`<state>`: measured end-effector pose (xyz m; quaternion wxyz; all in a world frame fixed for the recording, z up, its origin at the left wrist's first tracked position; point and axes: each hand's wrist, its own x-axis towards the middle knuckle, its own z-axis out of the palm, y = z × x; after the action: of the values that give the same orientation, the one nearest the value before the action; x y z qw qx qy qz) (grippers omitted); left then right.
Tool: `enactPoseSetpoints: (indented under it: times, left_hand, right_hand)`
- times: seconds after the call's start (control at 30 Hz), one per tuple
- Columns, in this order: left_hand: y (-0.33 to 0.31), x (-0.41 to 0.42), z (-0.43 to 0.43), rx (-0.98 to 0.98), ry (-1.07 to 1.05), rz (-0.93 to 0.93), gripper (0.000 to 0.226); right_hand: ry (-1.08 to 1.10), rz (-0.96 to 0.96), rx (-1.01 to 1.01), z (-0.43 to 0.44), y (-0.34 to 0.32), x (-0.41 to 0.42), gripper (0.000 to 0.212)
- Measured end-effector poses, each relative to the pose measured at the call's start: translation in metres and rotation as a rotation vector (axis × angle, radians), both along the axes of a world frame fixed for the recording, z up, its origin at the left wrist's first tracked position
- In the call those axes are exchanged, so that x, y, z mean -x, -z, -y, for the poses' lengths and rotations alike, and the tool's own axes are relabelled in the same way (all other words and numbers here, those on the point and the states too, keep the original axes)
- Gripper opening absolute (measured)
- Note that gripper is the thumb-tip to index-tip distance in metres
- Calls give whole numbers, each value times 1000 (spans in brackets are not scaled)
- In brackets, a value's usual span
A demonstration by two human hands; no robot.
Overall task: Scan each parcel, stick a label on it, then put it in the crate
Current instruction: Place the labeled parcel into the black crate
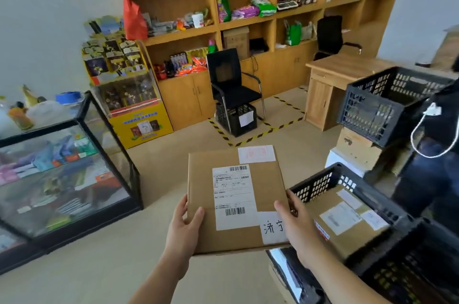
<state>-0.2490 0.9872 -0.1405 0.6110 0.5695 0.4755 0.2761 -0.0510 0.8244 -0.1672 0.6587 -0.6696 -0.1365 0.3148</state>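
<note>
Head cam, looking down: the parcel, a flat brown cardboard box, was held up off the floor w/ both hands, roughly level, top face toward the cam. Left hand gripped the left edge near the bottom corner, thumb on top, fingers curled under. Right hand had the right edge the same way, thumb lying on top right by the handwritten label, which it partly covered.

On the top face there was also a white shipping label w/ two barcodes in the middle, and a stamped sticker w/ red print at the far edge.

Parcel sat just left of the black crate, its right side next to the crate's left corner but not inside. A second parcel lay flat in that crate, labels up.

Bkgd: an upper crate perched on stacked boxes at right, glass case at left, wooden shelves along the back wall, black chair in front of them, and a desk.
</note>
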Motion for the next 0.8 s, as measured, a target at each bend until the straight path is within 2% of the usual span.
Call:
enactPoseSetpoints:
  times: [0.13, 0.33, 0.43, 0.53, 0.67, 0.8]
  left_hand:
    - [9, -93, -33, 29, 195, -47, 60]
    - [42, -235, -47, 78, 579, -118, 57]
    - [70, -298, -54, 22, 786, -160, 56]
    - [100, -354, -63, 30, 963, -210, 58]
    - [137, -411, -64, 70, 1148, -320, 57]
    - [169, -461, -56, 94, 1271, -438, 54]
  right_hand:
    - [187, -75, 33, 5, 5, -55, 40]
    - [586, -183, 114, 32, 34, -110, 35]
    - [770, -235, 165, 38, 54, -122, 40]
    - [955, -307, 226, 36, 75, -130, 55]
    - [1075, -369, 305, 33, 102, -148, 59]
    - [1101, -452, 339, 31, 141, -183, 63]
